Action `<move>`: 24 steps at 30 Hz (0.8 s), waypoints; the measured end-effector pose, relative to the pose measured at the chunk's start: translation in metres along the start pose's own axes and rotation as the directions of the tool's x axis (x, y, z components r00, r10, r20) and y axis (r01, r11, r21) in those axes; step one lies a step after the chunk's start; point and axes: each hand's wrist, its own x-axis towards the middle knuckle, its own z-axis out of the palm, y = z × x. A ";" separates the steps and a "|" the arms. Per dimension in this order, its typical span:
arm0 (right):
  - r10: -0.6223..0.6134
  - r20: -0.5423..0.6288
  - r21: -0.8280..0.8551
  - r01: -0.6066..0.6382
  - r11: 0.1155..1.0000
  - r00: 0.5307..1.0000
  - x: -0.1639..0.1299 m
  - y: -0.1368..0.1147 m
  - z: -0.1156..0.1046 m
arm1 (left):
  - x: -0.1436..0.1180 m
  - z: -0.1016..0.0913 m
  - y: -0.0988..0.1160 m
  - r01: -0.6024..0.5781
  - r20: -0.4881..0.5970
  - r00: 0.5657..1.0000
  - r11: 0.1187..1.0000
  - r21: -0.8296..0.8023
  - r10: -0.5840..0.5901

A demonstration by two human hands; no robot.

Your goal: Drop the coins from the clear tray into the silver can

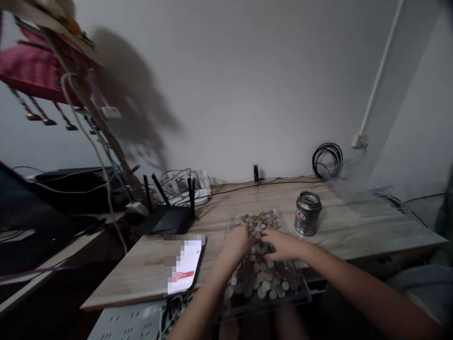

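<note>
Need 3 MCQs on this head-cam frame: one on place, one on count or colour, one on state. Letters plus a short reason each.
1. Where does the round silver metal tin with a slotted lid stand?
A. on the black router
B. on the wooden desk, right of the coin tray
C. on the phone

2. How many hands lie on the clear shallow plastic tray of mixed coins?
A. none
B. one
C. two

3. What state is the phone's screen in?
A. lit
B. dark
C. face down

Answers:
1 B: the tin stands upright on the light wooden desk, beside the tray's right edge.
2 C: left hand and right hand both rest on the coins.
3 A: the flat black-edged smartphone shows a bright white screen, facing up.
</note>
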 end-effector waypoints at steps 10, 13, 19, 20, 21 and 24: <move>0.200 0.361 -0.203 -0.133 0.970 0.911 0.068 -0.056 0.040 | -0.038 0.033 -0.042 -0.008 -0.120 0.992 0.967 -0.255 -0.024; 0.222 0.386 -0.236 -0.137 0.962 0.895 0.052 -0.066 0.038 | -0.040 0.041 -0.043 -0.013 -0.068 0.998 0.977 -0.211 -0.002; 0.189 0.518 -0.291 -0.036 0.956 0.834 -0.001 -0.057 0.015 | -0.054 0.044 -0.040 -0.196 0.125 0.974 0.979 0.058 0.187; 0.193 0.504 -0.321 -0.025 0.947 0.842 -0.008 -0.052 0.010 | -0.057 0.042 -0.039 -0.256 0.155 0.958 0.962 0.094 0.240; 0.202 0.483 -0.355 -0.020 0.935 0.852 -0.013 -0.048 0.007 | -0.058 0.040 -0.038 -0.310 0.189 0.940 0.943 0.117 0.285; 0.268 0.470 -0.426 -0.050 0.903 0.841 -0.021 -0.035 0.001 | -0.058 0.035 -0.034 -0.379 0.301 0.894 0.918 0.115 0.332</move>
